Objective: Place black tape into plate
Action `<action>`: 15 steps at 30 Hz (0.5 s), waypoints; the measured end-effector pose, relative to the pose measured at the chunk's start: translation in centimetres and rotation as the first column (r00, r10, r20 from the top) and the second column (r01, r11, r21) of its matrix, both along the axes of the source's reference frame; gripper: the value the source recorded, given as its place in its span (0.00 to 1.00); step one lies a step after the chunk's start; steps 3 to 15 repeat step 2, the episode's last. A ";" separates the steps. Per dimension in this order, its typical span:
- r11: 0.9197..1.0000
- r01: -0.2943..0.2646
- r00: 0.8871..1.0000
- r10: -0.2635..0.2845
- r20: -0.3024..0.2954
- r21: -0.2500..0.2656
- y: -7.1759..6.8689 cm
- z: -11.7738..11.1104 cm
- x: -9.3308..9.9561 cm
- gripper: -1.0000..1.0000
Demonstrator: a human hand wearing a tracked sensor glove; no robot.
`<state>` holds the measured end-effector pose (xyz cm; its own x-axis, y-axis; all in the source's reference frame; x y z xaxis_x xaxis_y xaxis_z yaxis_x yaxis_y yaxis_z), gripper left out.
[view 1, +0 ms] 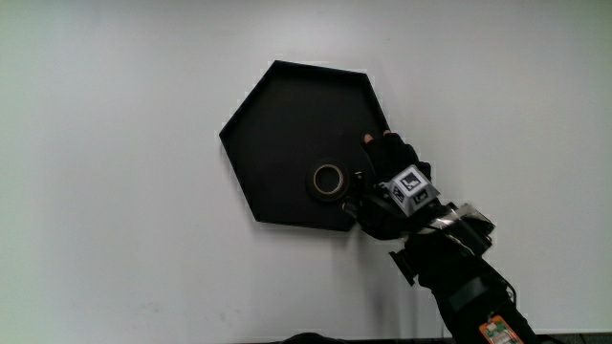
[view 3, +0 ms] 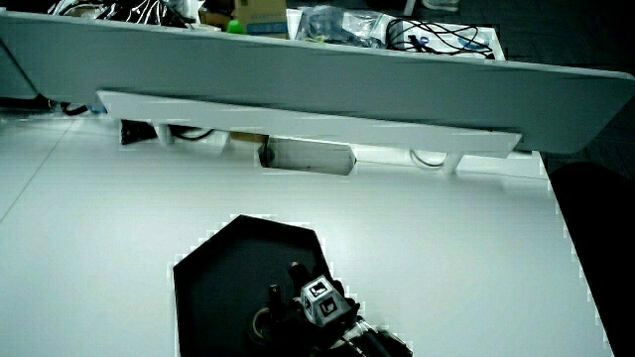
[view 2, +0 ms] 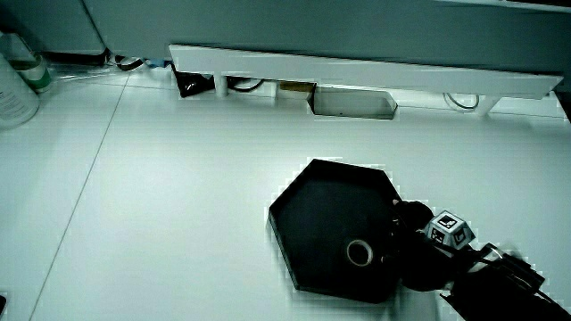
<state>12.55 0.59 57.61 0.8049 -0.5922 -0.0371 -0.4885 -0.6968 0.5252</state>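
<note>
A black hexagonal plate [view 1: 282,115] lies on the white table and shows in both side views [view 2: 326,196] [view 3: 213,273]. A roll of black tape [view 1: 328,181] lies flat inside it, near the plate's edge closest to the person [view 2: 359,253] [view 3: 263,320]. The gloved hand [view 1: 382,177] rests over the plate's rim beside the tape, its fingers spread and a little apart from the roll [view 2: 412,230] [view 3: 298,302]. The patterned cube [view 1: 411,183] sits on the back of the hand. The forearm runs toward the person.
A low white partition [view 2: 357,67] [view 3: 298,109] runs along the table's far edge, with cables and boxes [view 3: 347,20] above it. A pale container [view 2: 13,89] stands at the table's corner in a side view. White tabletop [view 1: 115,191] surrounds the plate.
</note>
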 end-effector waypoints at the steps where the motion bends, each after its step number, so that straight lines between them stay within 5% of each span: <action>1: 1.000 -0.012 1.000 0.012 0.018 -0.001 0.2 -0.4 0.4 0.00; 15: 1.000 -0.023 0.999 0.023 0.036 -0.002 0.3 -0.7 0.7 0.00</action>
